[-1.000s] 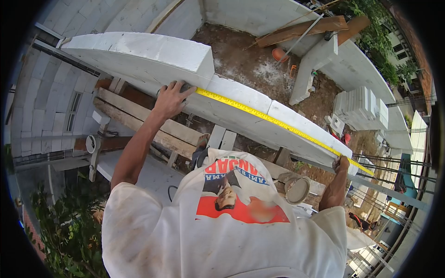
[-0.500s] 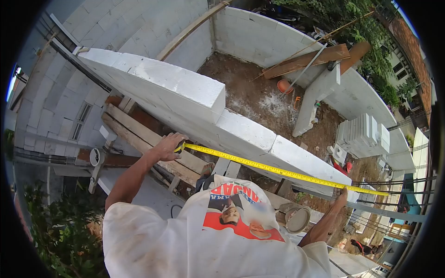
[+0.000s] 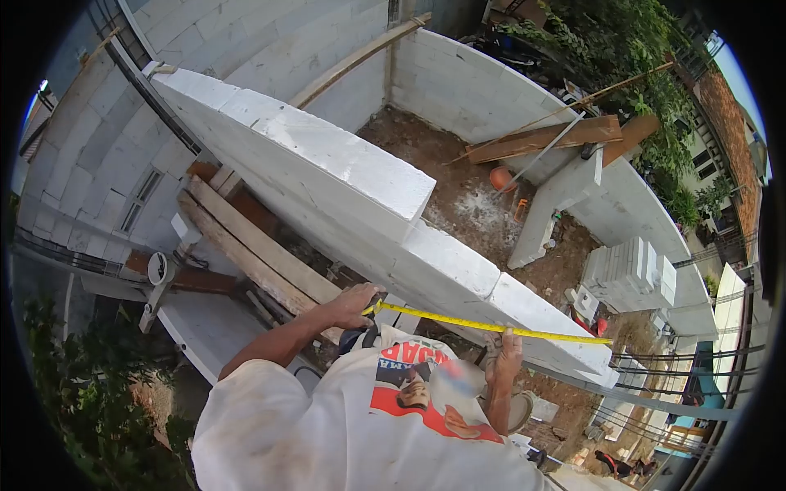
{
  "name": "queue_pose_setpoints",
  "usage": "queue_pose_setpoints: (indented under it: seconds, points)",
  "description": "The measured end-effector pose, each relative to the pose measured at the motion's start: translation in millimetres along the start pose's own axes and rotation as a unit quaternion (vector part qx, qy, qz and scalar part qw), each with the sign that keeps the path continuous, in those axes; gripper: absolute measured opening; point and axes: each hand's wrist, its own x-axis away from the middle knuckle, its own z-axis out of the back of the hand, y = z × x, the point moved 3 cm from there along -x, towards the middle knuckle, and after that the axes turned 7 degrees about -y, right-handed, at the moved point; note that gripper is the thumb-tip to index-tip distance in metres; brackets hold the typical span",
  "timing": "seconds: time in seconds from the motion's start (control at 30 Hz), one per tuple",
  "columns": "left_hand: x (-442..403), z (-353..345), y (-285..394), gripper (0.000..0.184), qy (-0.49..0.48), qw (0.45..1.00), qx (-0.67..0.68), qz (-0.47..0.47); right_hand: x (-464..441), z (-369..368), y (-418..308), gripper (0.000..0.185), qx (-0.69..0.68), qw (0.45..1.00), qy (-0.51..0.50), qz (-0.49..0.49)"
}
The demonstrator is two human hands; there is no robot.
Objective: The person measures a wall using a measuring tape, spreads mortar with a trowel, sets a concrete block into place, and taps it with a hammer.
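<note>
My left hand (image 3: 352,307) is closed around the case of a tape measure (image 3: 373,304), which is mostly covered by my fingers. Its yellow blade (image 3: 446,319) runs out to the right, past the near side of a white block wall (image 3: 454,266). My right hand (image 3: 505,360) pinches the blade partway along, with the free end reaching beyond it near the wall's right end. The wall top steps down to the right of a higher block (image 3: 360,164).
Wooden planks (image 3: 254,250) lie along the wall's near side. Beyond the wall are an orange bucket (image 3: 501,178), brown boards (image 3: 548,139) and stacked white blocks (image 3: 626,274) on bare soil. Metal bars (image 3: 671,405) stick out at the right. A pale bucket (image 3: 521,409) sits by my right forearm.
My right hand has slid left along the blade, closer to my left hand. The extended blade is shorter, and its end has drawn back left. My left hand has moved right and down in view.
</note>
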Motion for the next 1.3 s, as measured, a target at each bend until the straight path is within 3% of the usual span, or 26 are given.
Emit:
queue_pose_setpoints:
  seconds: [0.07, 0.2, 0.27, 0.4, 0.47, 0.63, 0.7, 0.77, 0.9, 0.93, 1.0, 1.1, 1.13, 1.23, 1.3]
  points:
    - [-5.4, 5.5, 7.8, 0.1, -0.017, 0.999, 0.022, 0.015, 5.1, -30.6, 22.3, 0.03, 0.014, 0.997, -0.053, -0.047]
    - [-18.8, 11.2, 13.4, 0.102, -0.003, 0.997, 0.079, -0.024, 14.8, -87.1, 50.8, 0.027, 0.025, 0.996, -0.062, -0.051]
    - [-16.7, 21.9, 30.5, 0.104, -0.007, 0.993, 0.101, -0.063, 15.9, -112.8, 68.7, 0.028, 0.17, 0.963, -0.193, -0.077]
    - [-9.2, 39.5, 36.5, 0.105, -0.006, 0.989, 0.13, -0.071, 11.8, -138.5, 63.6, 0.03, 0.139, 0.969, -0.148, -0.14]
    - [10.1, 66.7, 41.8, 0.106, -0.007, 0.989, 0.136, -0.06, 6.3, -144.8, 57.7, 0.033, 0.29, 0.925, -0.23, -0.088]
    - [81.5, 197.2, 69.9, 0.113, 0.066, 0.993, 0.093, -0.022, 12.1, -144.1, 52.8, 0.033, 0.329, 0.922, -0.159, -0.127]
    - [107.7, 261.0, 91.0, 0.113, 0.128, 0.99, 0.058, 0.017, 8.0, -114.7, 79.5, 0.032, 0.35, 0.919, -0.134, -0.119]
    - [116.3, 314.4, 95.5, 0.112, 0.204, 0.979, 0.016, -0.001, 14.4, -98.5, 91.3, 0.03, 0.388, 0.909, -0.106, -0.113]
    - [79.8, 387.0, 48.5, 0.1, 0.26, 0.949, -0.172, 0.043, 31.6, -60.1, 126.9, 0.025, 0.355, 0.914, -0.069, -0.181]
    - [69.1, 398.3, 33.3, 0.099, 0.271, 0.936, -0.224, 0.025, 36.7, -42.8, 140.1, 0.025, 0.347, 0.919, -0.04, -0.181]
    - [55.9, 413.6, 14.9, 0.101, 0.257, 0.944, -0.204, -0.014, 45.9, -7.8, 160.3, 0.027, 0.53, 0.835, -0.054, -0.138]
    - [48.9, 419.5, -9.7, 0.108, 0.21, 0.964, -0.165, 0.01, 86.6, -18.9, 125.6, 0.031, 0.494, 0.839, 0.03, -0.227]
    - [46.0, 420.2, -15.7, 0.111, 0.197, 0.967, -0.159, 0.01, 100.8, -3.3, 132.4, 0.031, 0.479, 0.844, 0.076, -0.231]
    - [46.7, 419.9, -17.6, 0.117, 0.172, 0.974, -0.146, -0.011, 133.2, 37.2, 165.5, 0.03, 0.487, 0.847, 0.089, -0.192]
    - [48.1, 413.4, -5.4, 0.12, 0.174, 0.977, -0.119, 0.029, 153.7, 50.0, 176.8, 0.024, 0.541, 0.804, 0.113, -0.221]
